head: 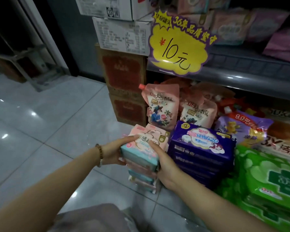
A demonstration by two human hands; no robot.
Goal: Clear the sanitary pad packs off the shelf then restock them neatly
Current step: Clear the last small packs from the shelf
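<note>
Sanitary pad packs in pink and teal [143, 178] form one stack on the tiled floor [49, 124], at the foot of the shelf unit and just beside a second stack.

1. Left hand [114, 153]: it grips the left end of the top pack [139, 148], thumb laid across the upper face and fingers curled under the near edge. A bead bracelet [100, 152] sits on the wrist.
2. Top pack: held between both hands at the top of the pink and teal stack. Whether it rests on the pack below or is raised clear of it cannot be determined.
3. Behind the stack: brown cardboard boxes [124, 72] stand on the floor, with white cartons [122, 36] on top of them. To their right, pink spouted pouches [162, 106] stand upright under the shelf.
4. Right hand [166, 164]: it grips the right end of the top pack, thumb on the upper face, fingers wrapped down the side between the two stacks.
5. Purple packs [201, 148]: stacked flat, touching or nearly touching the right hand.
6. Yellow price sign [177, 47]: fixed to the grey shelf edge [241, 71] above the pouches.
7. Upper shelf: pastel packs [233, 25], blurred.
8. Far right: green packs [271, 178] lie piled beside the purple stack.
</note>
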